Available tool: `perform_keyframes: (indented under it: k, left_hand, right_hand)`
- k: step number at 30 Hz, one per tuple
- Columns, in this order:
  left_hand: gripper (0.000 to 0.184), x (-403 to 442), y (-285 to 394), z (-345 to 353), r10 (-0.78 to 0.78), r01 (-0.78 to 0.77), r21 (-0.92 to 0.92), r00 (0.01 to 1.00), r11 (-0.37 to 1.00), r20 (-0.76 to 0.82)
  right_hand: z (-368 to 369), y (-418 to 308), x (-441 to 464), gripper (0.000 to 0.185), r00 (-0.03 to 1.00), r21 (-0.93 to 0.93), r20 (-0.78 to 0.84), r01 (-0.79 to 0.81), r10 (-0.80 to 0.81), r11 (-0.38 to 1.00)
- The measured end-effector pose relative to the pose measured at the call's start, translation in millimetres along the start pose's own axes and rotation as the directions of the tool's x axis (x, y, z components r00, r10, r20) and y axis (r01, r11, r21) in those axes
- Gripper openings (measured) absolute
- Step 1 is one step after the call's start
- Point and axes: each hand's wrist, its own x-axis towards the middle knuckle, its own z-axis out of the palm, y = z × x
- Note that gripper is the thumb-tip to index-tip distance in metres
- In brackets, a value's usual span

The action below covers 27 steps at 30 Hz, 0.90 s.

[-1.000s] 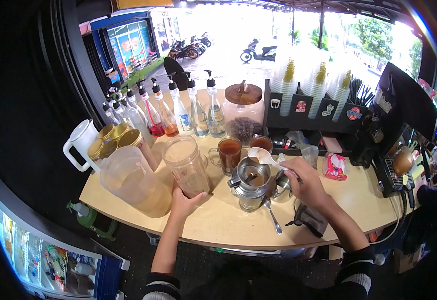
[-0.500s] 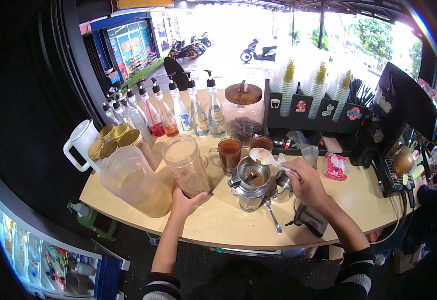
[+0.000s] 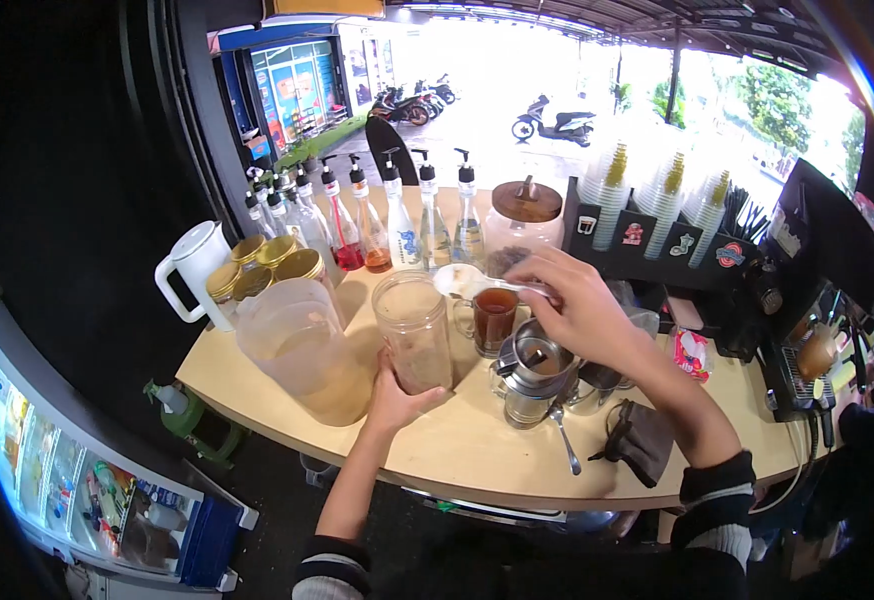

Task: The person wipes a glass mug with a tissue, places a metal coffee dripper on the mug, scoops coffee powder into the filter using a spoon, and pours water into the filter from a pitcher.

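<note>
Low on its side, my left hand (image 3: 402, 400) grips a tall clear jar (image 3: 415, 335) with cloudy walls, which stands on the counter. My right hand (image 3: 587, 308) pinches the handle of a white plastic spoon (image 3: 457, 282). The spoon's bowl is over the right part of the jar's open mouth and carries a little pale residue. Below my right wrist sits a metal drip filter (image 3: 535, 362) with brownish liquid in it, on top of a metal-and-glass vessel. Behind it stands a glass mug (image 3: 494, 318) of reddish-brown drink, partly covered by my right hand.
To the left are a large translucent pitcher (image 3: 292, 340), gold-lidded jars (image 3: 302, 266) and a white jug (image 3: 197, 262). Pump bottles (image 3: 400, 225) line the back. A metal spoon (image 3: 565, 440) and dark cloth (image 3: 640, 442) lie in front. Cup stacks (image 3: 612, 195) and an espresso machine (image 3: 802, 350) stand right.
My right hand has carried the white spoon left, from above the drip filter to the jar's mouth. The view has shifted, while my left hand keeps its hold on the jar.
</note>
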Motion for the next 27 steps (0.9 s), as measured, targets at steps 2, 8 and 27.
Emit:
perform_keyframes:
  k: [2, 8, 27]
  left_hand:
    - [0.103, 1, 3, -1, 0.018, -0.018, -0.039, 1.000, 0.999, 0.017]
    - [0.103, -1, 10, -6, 0.029, -0.031, 0.118, 0.999, 0.993, 0.021]
    - [0.057, -78, 27, 32, 0.082, -0.068, 0.053, 0.939, 0.996, -0.335]
  right_hand:
    - [18, 1, 23, 0.016, 0.995, -0.047, -0.023, 0.097, -0.098, 0.994]
    - [49, -14, 58, 0.021, 0.959, -0.303, 0.126, 0.281, -0.254, 0.911]
    - [1, 134, -199, 0.021, 0.867, 0.195, -0.139, -0.450, 0.479, 0.871]
